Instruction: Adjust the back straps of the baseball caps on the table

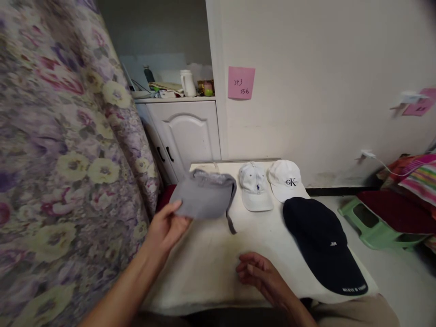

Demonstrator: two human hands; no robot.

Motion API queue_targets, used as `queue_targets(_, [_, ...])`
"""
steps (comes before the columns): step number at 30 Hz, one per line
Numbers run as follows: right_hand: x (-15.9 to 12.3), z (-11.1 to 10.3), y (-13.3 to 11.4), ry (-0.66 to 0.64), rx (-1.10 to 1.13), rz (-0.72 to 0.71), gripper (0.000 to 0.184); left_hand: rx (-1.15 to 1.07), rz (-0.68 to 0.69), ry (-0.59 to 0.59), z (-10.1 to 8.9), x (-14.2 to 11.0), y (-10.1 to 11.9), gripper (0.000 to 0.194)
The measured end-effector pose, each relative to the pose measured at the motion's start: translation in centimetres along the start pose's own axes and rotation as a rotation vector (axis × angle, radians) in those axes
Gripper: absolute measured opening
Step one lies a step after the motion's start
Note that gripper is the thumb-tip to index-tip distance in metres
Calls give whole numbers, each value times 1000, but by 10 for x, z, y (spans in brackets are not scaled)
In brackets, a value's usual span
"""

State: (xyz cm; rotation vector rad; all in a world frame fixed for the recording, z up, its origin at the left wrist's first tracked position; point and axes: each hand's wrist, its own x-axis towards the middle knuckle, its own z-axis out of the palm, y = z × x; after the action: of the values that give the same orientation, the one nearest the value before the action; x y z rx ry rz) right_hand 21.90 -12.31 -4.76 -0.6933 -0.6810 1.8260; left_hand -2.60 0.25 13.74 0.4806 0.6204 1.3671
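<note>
My left hand (166, 228) grips a grey cap (204, 194) by its brim and holds it a little above the left side of a small white table (211, 263); the cap's strap hangs down. My right hand (262, 277) hovers low over the table's front, its fingers loosely curled and holding nothing. Three more caps lie on the table: a pale one with a small emblem (254, 186), a white one with dark letters (285, 180), and a large navy one (322, 243) at the right, its brim over the table's edge.
A floral cloth (61, 150) rises close on the left. Behind stands a white cabinet (185, 134) with a jug and clutter on top. A pink note (241, 82) is stuck to the wall. A green stool (374, 225) and striped fabric sit at the right.
</note>
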Motion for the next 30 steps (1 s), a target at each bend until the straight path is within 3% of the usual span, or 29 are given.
queue_targets(4, [3,1,2,9,16,-5,37,-36,160,-228,62,101,37,39])
queue_targets(6, [5,2,4,16,26,-3,35,-59,212,-236,82,141,49,33])
queue_targets(8, [6,3,5,13,39,-2,36,-55,192,-158,85,170,52,32])
queue_targets(9, [7,2,5,8,43,-2,37,-46,166,-129,80,181,50,36])
queue_targets(12, [9,0,7,12,44,9,40,-36,92,-16,44,197,29,19])
queue_targets(16, [12,-5,10,24,35,17,40,-51,9,125,-25,190,-9,27])
queue_targets(19, [12,-6,12,18,31,16,39,-82,1,190,-60,182,-27,32])
queue_targets(22, [12,-5,11,24,27,17,39,-107,-3,222,-75,178,-35,34])
queue_targets(30, [10,-4,11,31,41,2,38,-64,-47,262,-90,168,-37,35])
